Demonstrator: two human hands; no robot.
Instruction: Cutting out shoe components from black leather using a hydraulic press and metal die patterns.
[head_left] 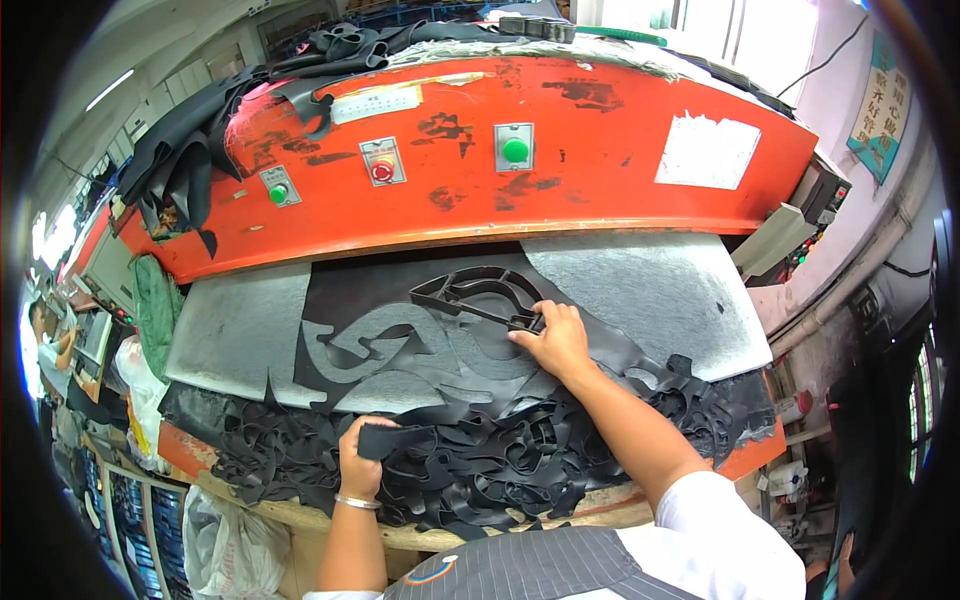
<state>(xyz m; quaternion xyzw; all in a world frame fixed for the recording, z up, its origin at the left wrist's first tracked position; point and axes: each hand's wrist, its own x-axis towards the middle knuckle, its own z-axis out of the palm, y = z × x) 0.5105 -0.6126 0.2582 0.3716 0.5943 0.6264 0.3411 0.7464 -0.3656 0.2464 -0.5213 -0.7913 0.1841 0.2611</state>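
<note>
My right hand grips the near right end of a black metal cutting die, a curved open frame with cross braces. The die is over a dark leather-like sheet on the press bed; whether it touches the sheet I cannot tell. Curved openings in the sheet show the grey bed beneath. Nearer to me, my left hand is closed around a dark cut piece, perhaps several stacked together. That hand is at the left part of a heap of black offcuts along the bed's front edge.
A red press beam spans the far side, with green buttons and a red button. Black sheets drape over its left end. A control box juts out at right. Plastic bags stand at lower left.
</note>
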